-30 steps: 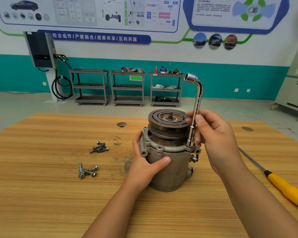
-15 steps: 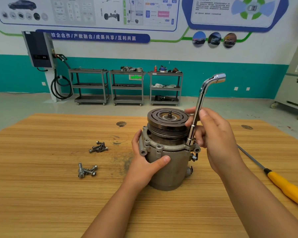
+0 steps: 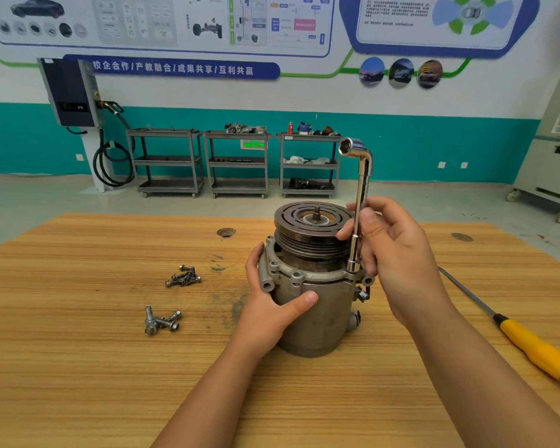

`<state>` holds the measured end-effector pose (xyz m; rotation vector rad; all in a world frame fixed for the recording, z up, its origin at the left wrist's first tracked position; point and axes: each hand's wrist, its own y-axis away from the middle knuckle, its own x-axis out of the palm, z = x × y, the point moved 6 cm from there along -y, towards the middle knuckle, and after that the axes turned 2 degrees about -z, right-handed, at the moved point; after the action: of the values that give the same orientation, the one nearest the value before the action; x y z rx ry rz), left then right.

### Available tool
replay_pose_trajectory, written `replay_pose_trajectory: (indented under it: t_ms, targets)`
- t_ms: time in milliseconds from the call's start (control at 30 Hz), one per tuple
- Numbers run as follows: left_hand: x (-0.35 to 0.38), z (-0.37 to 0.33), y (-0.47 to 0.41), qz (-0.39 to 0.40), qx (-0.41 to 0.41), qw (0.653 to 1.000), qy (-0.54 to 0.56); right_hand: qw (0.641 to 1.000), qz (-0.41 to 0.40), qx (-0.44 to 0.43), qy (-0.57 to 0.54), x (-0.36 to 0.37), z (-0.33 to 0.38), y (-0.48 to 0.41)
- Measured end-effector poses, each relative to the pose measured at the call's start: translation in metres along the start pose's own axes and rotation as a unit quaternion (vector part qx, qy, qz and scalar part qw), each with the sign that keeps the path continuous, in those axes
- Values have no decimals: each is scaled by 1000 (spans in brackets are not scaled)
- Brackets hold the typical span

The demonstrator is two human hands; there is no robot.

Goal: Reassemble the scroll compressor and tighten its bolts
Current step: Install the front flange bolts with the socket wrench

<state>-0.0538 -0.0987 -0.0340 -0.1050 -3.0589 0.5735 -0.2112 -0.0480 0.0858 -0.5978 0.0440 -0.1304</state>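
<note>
The grey scroll compressor (image 3: 317, 312) stands upright on the wooden table (image 3: 78, 367), its dark grooved pulley (image 3: 307, 227) on top. My left hand (image 3: 269, 305) grips the housing from the left, thumb across its front. My right hand (image 3: 392, 250) holds the shaft of a chrome L-shaped socket wrench (image 3: 360, 202). The wrench stands upright with its lower end on the flange at the compressor's right side. Its bent upper socket points left. Whatever sits under the lower socket is hidden.
Two small piles of loose bolts lie left of the compressor, a far pile (image 3: 183, 278) and a near pile (image 3: 160, 321). A screwdriver with a yellow handle (image 3: 530, 347) lies at the right. Grey shelf carts (image 3: 238, 163) stand at the far wall.
The wrench has turned about its upright shaft: its bent top pointed left, swung to the right, and now points left again. My left hand stayed on the housing.
</note>
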Motion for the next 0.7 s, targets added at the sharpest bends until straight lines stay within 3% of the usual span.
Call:
replay_pose_trajectory:
  t_ms: [467,700]
  targets:
    - [0,-1,0,-1,5,1000,4,999,-34,2,-19,-4,-3,0]
    - [0,-1,1,3,5,1000,-8,1000,-15,18,-14,-7,-9,-1]
